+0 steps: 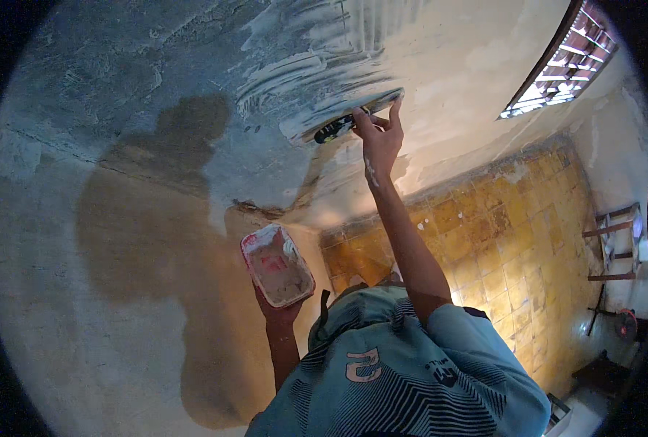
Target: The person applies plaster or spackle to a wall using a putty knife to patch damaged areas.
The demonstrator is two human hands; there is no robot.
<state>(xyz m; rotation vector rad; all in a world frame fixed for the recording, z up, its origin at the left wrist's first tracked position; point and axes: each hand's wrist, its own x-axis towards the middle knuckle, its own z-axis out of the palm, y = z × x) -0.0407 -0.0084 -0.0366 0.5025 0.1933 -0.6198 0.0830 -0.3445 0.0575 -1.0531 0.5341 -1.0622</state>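
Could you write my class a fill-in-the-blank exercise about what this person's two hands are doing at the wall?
1. The right hand presses a wide trowel against the ____.
2. The left hand holds a small rectangular ____ from beneath.
3. The floor is laid with ____ tiles.
4. The fresh plaster spread above the trowel is ____ in colour.

Missing words: wall; tub; yellow; white

The wall [120,146] is grey with a brownish patch and streaked white putty [316,65]. The tub [276,264] is red-rimmed, smeared white and beige inside. The floor [513,240] has yellow-orange tiles. The shirt [404,371] is pale blue with dark stripes.
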